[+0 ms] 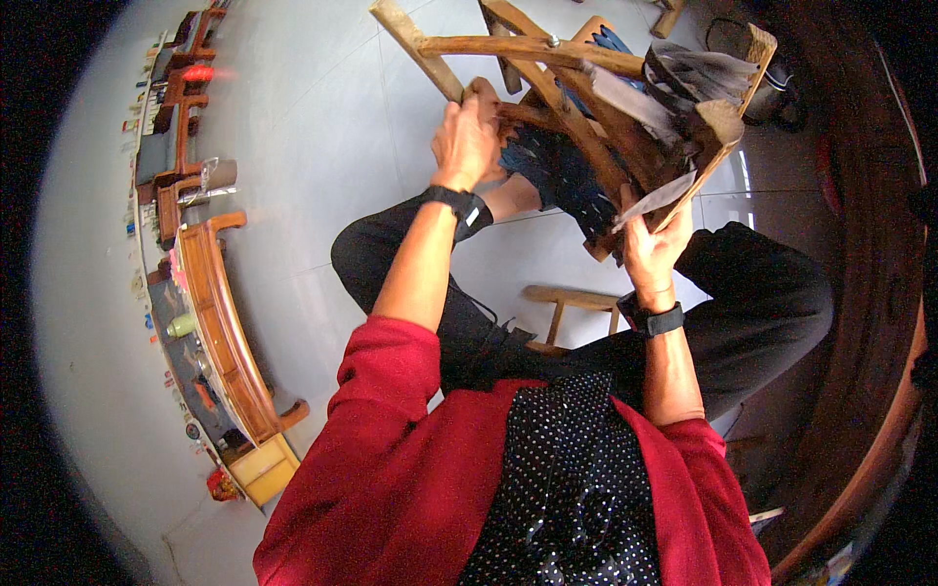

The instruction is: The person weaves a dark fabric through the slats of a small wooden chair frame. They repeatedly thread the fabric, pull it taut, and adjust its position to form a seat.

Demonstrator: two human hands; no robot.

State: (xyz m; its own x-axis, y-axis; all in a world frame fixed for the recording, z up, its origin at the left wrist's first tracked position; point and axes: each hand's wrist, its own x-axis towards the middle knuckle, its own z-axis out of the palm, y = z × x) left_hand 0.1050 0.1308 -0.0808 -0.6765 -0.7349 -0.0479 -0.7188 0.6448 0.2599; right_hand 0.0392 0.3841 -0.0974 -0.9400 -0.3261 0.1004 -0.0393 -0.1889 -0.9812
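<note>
1 wooden frame (559, 93) is up at the far side: left hand (464, 142) gripping a bar, right hand (653, 249) pinching a grey strip (657, 201). Far left, a green container (181, 325), contents unclear, sits on the table (230, 313).

Home living room, by look: brown wooden furniture (233, 337) in row, green container (181, 325) on top, pale tiled floor (303, 210).

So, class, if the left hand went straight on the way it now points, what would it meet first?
Probably the wooden rail crossing just ahead of the left hand, though depth is unclear in this single view.
</note>
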